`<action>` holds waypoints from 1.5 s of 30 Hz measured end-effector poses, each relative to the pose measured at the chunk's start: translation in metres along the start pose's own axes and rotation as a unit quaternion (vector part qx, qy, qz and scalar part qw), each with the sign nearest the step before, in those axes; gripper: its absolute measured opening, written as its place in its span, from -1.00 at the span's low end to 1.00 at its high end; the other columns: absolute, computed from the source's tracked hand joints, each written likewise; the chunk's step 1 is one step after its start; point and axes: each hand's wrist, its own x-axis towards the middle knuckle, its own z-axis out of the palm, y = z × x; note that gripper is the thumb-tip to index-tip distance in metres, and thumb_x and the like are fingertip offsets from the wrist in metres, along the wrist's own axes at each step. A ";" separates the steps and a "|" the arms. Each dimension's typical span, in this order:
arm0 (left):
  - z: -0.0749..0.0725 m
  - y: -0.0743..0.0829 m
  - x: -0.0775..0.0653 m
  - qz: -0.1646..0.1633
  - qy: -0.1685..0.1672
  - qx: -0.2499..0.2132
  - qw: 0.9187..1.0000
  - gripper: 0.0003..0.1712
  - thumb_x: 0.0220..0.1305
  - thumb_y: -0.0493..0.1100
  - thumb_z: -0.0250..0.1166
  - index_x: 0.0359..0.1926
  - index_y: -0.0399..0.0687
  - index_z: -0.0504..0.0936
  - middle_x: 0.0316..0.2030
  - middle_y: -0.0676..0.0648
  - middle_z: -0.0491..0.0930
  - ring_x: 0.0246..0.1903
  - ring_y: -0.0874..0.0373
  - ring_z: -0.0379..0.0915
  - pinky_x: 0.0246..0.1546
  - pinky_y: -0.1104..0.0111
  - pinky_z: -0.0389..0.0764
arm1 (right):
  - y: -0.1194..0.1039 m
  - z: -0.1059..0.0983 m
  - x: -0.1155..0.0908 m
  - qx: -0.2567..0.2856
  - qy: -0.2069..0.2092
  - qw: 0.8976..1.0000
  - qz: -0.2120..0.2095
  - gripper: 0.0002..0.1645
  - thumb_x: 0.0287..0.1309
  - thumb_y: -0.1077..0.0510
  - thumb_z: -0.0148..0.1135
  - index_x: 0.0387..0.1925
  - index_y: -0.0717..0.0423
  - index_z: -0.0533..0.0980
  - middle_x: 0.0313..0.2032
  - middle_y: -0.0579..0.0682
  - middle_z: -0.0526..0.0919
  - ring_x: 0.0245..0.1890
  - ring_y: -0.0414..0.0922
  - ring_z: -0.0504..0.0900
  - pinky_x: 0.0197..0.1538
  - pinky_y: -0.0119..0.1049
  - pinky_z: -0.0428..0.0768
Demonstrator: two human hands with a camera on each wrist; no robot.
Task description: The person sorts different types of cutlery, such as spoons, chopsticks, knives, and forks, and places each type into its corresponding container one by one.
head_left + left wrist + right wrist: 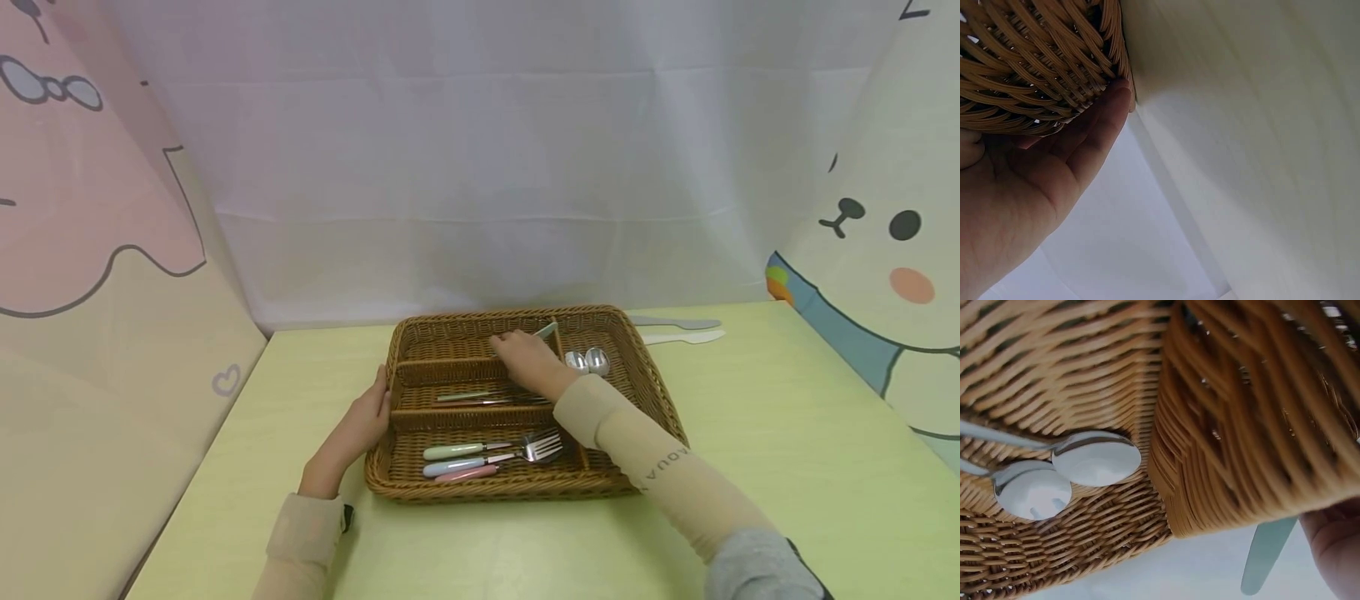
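Note:
A brown wicker cutlery basket (525,497) with several compartments sits on the table. My left hand (365,419) rests along its left outer wall. Its fingers (1100,125) lie fairly straight against the weave in the left wrist view. Over the rear left compartment, my right hand (525,360) pinches a pale green knife (547,331). The knife's rounded end sticks out past the divider in the right wrist view, where most of the hand is cut off. Two spoons (1097,461) lie in the right compartment. Slim green-handled cutlery (462,396) lies in the middle compartment.
In the front compartment lie forks (542,447) and other pieces with green, blue and pink handles. A grey knife (678,322) and a white knife (693,337) lie on the table behind the basket's right side. A pale curtain (450,167) hangs behind.

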 end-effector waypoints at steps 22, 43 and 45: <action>-0.001 0.001 0.000 -0.009 -0.011 -0.010 1.000 -0.37 0.46 -0.24 -0.33 0.36 -0.42 -0.39 0.35 -0.43 -0.16 0.32 -0.28 -0.10 0.28 -0.06 0.14 | 0.005 0.009 0.001 0.130 -0.029 0.991 0.003 -0.67 0.10 0.46 -0.03 -0.06 0.28 0.36 -0.24 0.15 0.57 -0.20 0.03 0.57 -0.17 -0.23 0.60; -0.001 0.001 0.000 -0.004 -0.006 0.000 1.000 -0.37 0.45 -0.25 -0.32 0.36 -0.44 -0.38 0.34 -0.46 -0.15 0.30 -0.30 -0.07 0.25 -0.08 0.17 | -0.003 0.001 -0.001 0.107 -0.104 0.989 -0.014 -0.45 0.23 0.38 -0.12 0.27 0.22 0.19 0.23 0.21 0.33 0.19 0.07 0.39 0.22 -0.15 0.42; -0.001 0.001 0.000 -0.003 -0.003 0.000 1.000 -0.37 0.45 -0.25 -0.31 0.36 -0.44 -0.37 0.34 -0.45 -0.14 0.31 -0.29 -0.07 0.26 -0.07 0.16 | -0.002 0.001 -0.001 0.085 -0.099 0.991 -0.014 -0.46 0.25 0.35 -0.11 0.27 0.18 0.20 0.23 0.18 0.33 0.19 0.05 0.40 0.19 -0.15 0.45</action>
